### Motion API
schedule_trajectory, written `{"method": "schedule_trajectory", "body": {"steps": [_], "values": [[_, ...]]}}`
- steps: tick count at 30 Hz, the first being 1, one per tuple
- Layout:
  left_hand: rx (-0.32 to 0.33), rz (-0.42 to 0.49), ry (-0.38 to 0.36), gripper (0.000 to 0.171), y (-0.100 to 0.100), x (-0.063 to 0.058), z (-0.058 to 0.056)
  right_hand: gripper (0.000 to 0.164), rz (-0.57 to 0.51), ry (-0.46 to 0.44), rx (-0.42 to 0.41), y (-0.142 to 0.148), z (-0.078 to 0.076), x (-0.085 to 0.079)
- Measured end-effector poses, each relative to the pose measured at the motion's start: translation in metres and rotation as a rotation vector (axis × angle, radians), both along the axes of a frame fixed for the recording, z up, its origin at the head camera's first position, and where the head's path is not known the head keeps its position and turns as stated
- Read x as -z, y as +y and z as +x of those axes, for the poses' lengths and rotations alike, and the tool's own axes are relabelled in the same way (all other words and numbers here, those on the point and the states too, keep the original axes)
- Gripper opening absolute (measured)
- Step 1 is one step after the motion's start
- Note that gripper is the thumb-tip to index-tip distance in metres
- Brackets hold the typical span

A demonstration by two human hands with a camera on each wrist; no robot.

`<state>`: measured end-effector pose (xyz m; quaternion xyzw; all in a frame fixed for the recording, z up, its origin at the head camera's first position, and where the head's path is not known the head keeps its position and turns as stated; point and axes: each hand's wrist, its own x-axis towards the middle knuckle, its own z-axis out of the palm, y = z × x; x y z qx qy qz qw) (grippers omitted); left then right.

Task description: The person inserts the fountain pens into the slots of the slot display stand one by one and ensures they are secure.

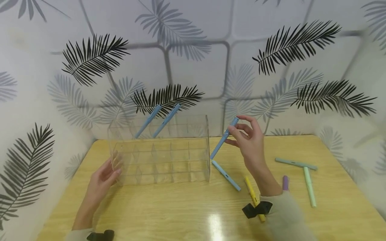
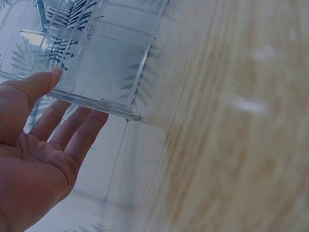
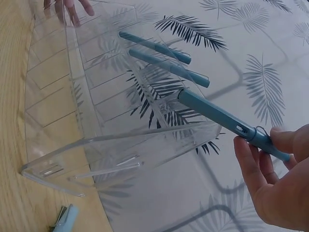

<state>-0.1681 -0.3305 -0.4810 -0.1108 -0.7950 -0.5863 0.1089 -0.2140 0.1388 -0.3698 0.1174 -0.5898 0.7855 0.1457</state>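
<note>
A clear plastic organizer [image 1: 208, 150] with rows of compartments stands on the table, two blue pens [image 1: 148, 121] leaning in its back row. My left hand [image 1: 104, 177] grips the organizer's left side wall, thumb on one face and fingers on the other. Just past the right side wall, my right hand [image 1: 251, 144] pinches another blue pen [image 3: 212, 111] near its upper end. That pen slants, its lower end toward the organizer. Below it, a lighter blue pen [image 1: 226, 175] lies on the table beside the organizer's right wall.
On the right of the wooden table [image 1: 169, 207] lie a yellow pen [image 1: 250, 188], partly under the right wrist, a purple pen [image 1: 285, 182] partly hidden by the forearm, a pale green pen [image 1: 309, 187] and a grey-green pen [image 1: 295, 163]. A leaf-patterned backdrop [image 1: 199, 73] rises behind the table.
</note>
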Motion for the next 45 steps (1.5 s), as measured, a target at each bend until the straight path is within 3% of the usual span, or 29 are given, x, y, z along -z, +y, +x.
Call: {"method": "schedule_trajectory", "body": {"steps": [22,30,38,45], "values": [[0.003,0.011,0.019,0.059,0.002,-0.002,0.001,0.035,-0.125,0.125,0.058,-0.043,-0.041,-0.045],[-0.012,0.001,0.003,0.058,0.002,-0.002,0.000,0.036,-0.135,0.129,0.073,-0.054,-0.054,-0.053],[0.018,0.025,0.000,0.058,0.002,-0.003,0.002,0.033,-0.126,0.139,0.082,-0.065,-0.067,-0.058],[0.011,-0.001,-0.016,0.058,0.002,-0.003,0.001,0.033,-0.059,0.154,0.098,-0.074,-0.073,-0.056]]}}
